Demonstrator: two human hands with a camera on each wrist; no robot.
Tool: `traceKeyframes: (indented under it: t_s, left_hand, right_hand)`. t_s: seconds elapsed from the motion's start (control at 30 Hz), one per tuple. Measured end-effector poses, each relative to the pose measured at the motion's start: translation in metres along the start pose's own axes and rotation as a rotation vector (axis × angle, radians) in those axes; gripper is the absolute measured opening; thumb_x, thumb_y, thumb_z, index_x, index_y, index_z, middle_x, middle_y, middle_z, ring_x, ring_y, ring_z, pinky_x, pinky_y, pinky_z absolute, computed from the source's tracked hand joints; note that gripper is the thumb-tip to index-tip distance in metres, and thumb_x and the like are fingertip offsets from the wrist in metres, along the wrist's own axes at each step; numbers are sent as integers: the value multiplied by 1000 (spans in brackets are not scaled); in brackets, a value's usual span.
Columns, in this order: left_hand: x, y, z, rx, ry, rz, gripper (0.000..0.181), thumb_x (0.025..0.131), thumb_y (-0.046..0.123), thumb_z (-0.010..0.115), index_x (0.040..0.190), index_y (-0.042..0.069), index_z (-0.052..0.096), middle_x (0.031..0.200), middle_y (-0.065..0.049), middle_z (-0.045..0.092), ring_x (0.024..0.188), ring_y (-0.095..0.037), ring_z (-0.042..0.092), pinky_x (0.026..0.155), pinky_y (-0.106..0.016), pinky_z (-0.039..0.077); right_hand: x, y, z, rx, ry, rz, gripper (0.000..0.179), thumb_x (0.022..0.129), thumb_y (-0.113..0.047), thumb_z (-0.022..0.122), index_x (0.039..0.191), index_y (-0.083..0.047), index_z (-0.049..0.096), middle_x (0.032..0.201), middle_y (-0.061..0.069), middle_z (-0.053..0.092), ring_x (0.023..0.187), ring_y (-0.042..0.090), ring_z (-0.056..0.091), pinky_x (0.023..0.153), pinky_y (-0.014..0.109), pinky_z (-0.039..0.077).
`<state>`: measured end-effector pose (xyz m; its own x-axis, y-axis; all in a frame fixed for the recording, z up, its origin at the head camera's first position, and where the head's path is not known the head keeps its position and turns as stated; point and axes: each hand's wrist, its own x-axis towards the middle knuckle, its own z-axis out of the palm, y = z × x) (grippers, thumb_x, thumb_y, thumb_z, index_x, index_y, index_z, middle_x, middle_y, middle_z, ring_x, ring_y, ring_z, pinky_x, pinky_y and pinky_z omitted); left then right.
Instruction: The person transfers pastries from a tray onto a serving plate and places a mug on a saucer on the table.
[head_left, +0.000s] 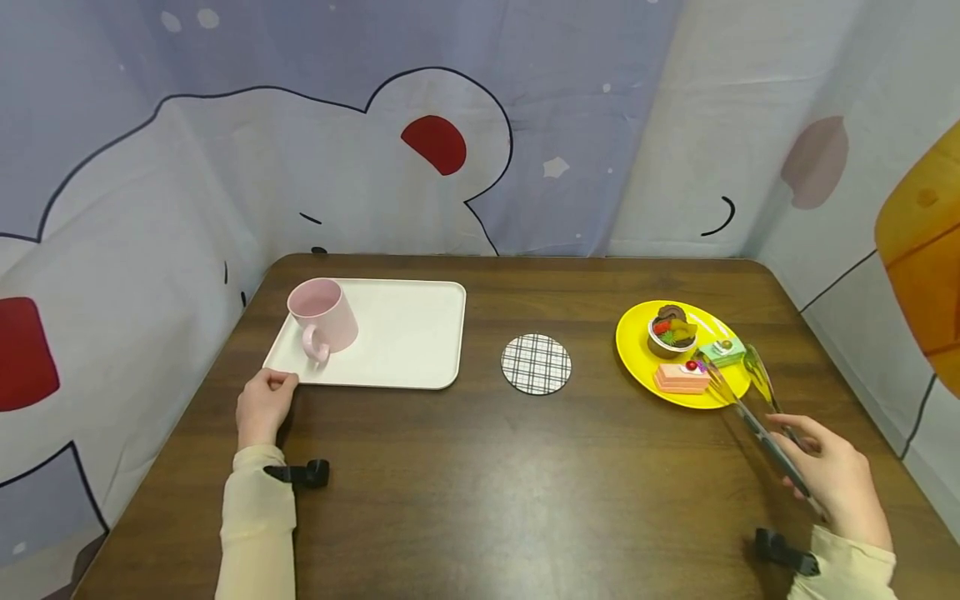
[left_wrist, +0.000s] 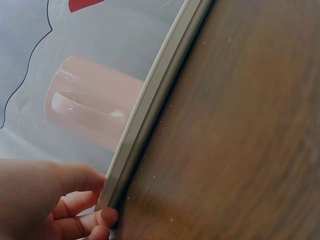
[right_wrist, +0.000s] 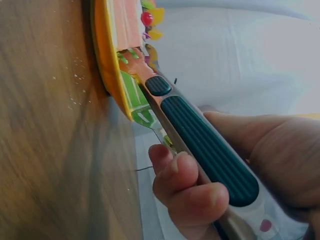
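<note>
My left hand (head_left: 265, 404) pinches the near left corner of a white tray (head_left: 397, 333), thumb above and fingertips at its underside. On the tray's left part stands a pink mug (head_left: 330, 321), its handle toward me. At the right, my right hand (head_left: 836, 467) grips metal tongs (right_wrist: 207, 150) with dark green ribbed handle pads. The tongs' spread tips reach over a yellow plate (head_left: 637, 358). One tip is by a pink cake slice (head_left: 681, 379), the other beside a green cake slice (head_left: 722, 352). Behind them on the plate is a fruit-topped cupcake (head_left: 672, 332).
A round plaid coaster (head_left: 536, 364) lies between the tray and the plate on the brown wooden table (head_left: 487, 467). A printed curtain (head_left: 570, 167) hangs behind the table and along both sides. Black camera mounts are strapped to both wrists.
</note>
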<state>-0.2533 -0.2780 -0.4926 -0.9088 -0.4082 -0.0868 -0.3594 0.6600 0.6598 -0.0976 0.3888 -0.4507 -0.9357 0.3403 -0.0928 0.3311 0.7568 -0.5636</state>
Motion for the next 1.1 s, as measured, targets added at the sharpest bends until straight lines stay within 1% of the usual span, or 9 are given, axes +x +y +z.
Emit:
traceKeyframes:
  t_s: [0.13,0.3,0.5,0.7,0.8,0.93,0.97,1.03,1.1]
  left_hand:
    - [0,0,1,-1,-5,-7,38,94,28,49,113,-3,60,99,-20,61,89,-31,54,70,-33,36]
    - [0,1,0,-2,-14,-9,39,94,28,49,114,-4,59,100,-22,61,89,-32,54,70,-34,37]
    - [0,-1,0,5,-2,5,37,93,28,51,111,-3,61,99,-22,62,88,-32,55,70,-35,37]
    - [0,-1,1,6,-6,13,38,94,28,50,112,-4,60,99,-21,61,87,-32,55,70,-34,37]
    - [-1,0,1,3,-7,9,38,93,28,50,112,-4,60,99,-21,61,87,-32,55,70,-34,37]
    - [-1,1,0,6,-7,11,38,93,29,50,112,-3,60,99,-21,61,88,-32,55,71,-34,37]
    - [-1,1,0,5,-6,12,38,93,29,50,112,-3,60,99,-21,61,89,-32,55,71,-34,37]
    - [-2,1,0,6,-7,9,38,94,28,50,112,-3,60,99,-21,61,89,-33,55,71,-35,37]
    - [-2,1,-1,4,-8,8,37,94,28,50,112,-3,60,99,-21,61,89,-33,55,71,-35,37]
  right_hand:
    - [-5,4,-4,-10,-5,17,46,100,-35,47,135,-4,50,92,26,67,50,17,62,48,31,50]
    - [-13,9,-8,-20,-9,49,48,101,-35,46,136,-3,48,84,18,68,50,18,62,48,31,50]
    - [-24,10,-6,1,-2,45,51,100,-39,46,136,-2,48,96,29,66,50,18,63,49,30,50]
    - [-30,3,0,42,82,33,48,100,-36,48,134,-3,50,92,28,68,47,16,61,46,29,49]
    - [-32,-2,2,74,131,30,46,99,-35,50,134,-6,51,84,21,70,46,15,61,44,29,48]
    - [-31,-11,5,120,145,36,46,99,-39,49,134,-10,53,69,-8,66,44,14,60,43,29,47]
    - [-31,-14,6,125,146,25,46,99,-40,49,133,-10,54,68,-11,65,44,14,59,43,29,47]
    - [-30,-20,10,128,132,-1,47,99,-41,49,132,-9,54,73,-6,67,45,14,60,44,29,47]
    - [-30,-27,14,130,105,-36,48,98,-42,49,132,-8,54,84,8,70,47,16,60,45,29,48]
